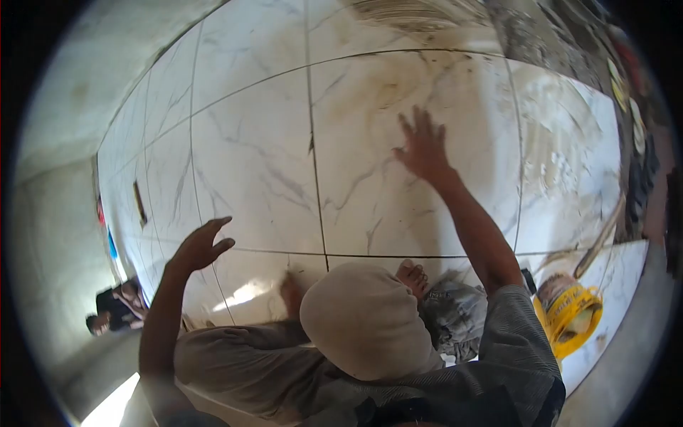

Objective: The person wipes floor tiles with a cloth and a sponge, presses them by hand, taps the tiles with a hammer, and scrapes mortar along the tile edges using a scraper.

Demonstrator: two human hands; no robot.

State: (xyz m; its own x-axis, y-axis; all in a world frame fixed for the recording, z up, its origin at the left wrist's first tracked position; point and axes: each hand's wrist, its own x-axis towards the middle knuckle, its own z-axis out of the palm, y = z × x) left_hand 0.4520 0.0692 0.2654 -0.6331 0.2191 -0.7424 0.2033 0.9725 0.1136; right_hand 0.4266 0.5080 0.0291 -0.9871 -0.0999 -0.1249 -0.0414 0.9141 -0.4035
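Right hand [425, 147] with fingers spread, over a veined white tile [363, 185], midway between its left and right edges, left hand [203, 245] with thumb and fingers apart, yellow bucket [558, 311] near the tiled floor's [249, 178] lower right corner

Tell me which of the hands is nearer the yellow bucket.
Right: the right hand is ahead and left of the yellow bucket; the left hand is much farther left.
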